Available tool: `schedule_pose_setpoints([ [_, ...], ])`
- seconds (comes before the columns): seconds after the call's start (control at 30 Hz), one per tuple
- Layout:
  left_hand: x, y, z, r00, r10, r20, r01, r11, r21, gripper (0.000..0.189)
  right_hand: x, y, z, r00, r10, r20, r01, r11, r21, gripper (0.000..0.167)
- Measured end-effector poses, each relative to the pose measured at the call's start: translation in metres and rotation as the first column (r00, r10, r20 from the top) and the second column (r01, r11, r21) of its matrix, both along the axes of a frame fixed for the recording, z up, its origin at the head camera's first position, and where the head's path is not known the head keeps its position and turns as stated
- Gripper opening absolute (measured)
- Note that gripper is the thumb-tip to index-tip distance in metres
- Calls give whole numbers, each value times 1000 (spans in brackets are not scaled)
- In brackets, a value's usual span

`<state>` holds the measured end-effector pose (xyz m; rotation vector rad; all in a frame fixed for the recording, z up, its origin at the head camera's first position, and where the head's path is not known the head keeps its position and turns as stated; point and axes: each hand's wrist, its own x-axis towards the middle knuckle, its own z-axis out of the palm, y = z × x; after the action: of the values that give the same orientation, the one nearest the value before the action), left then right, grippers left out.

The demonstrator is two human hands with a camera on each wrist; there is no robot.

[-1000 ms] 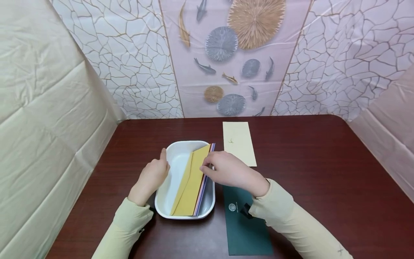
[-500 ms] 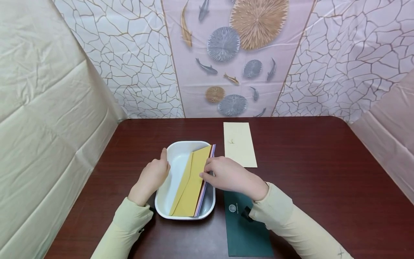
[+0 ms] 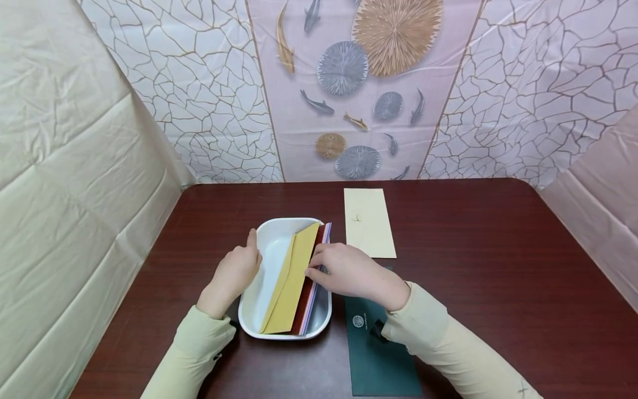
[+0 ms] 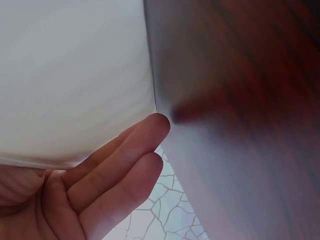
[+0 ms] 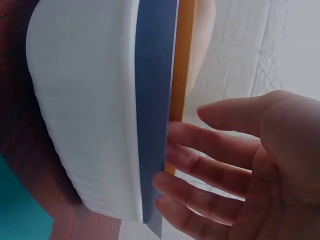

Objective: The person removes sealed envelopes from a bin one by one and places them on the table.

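Observation:
In the head view, a white tray (image 3: 271, 244) holds a stack of envelopes leaning against its right wall. The front one is a yellow envelope (image 3: 284, 296), its flap toward the left. Behind it show a dark red envelope (image 3: 301, 316) and purplish edges. My right hand (image 3: 349, 271) is at the top edges of the stack, fingertips touching the envelopes; in the right wrist view the thumb stands apart from the fingers, near a dark blue envelope (image 5: 155, 75). My left hand (image 3: 236, 271) rests against the tray's left side, its fingers fairly straight along the wall (image 4: 75, 75).
A dark green envelope (image 3: 381, 360) with a round white emblem lies right of the tray, partly under the right forearm. Farther back on the brown table (image 3: 473, 238) lies a cream envelope (image 3: 369, 221). Patterned cloth (image 3: 349, 111) hangs behind the table.
The yellow envelope has swung to the left, away from the others, and more of the dark red envelope shows. My right hand has shifted slightly left and toward me. My left hand stays put.

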<state>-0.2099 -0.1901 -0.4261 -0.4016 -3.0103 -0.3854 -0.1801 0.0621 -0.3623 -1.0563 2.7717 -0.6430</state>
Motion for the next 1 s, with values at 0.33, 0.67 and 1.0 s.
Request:
schedule_pose_setpoints([
  [0.33,0,0,0,1000,4,6,-4,1000,8,54,-8,-13,-6,987,-153,46,155,986,-58,20],
  [0.67,0,-1,-2,1000,5,-18,-5,1000,14,53,-29,-22,-11,962,-263,76,273,947,-173,22],
  [1.0,0,0,-1,1000,-1,-11,1,1000,11,53,-51,-19,-15,876,-313,366,419,870,-259,47],
])
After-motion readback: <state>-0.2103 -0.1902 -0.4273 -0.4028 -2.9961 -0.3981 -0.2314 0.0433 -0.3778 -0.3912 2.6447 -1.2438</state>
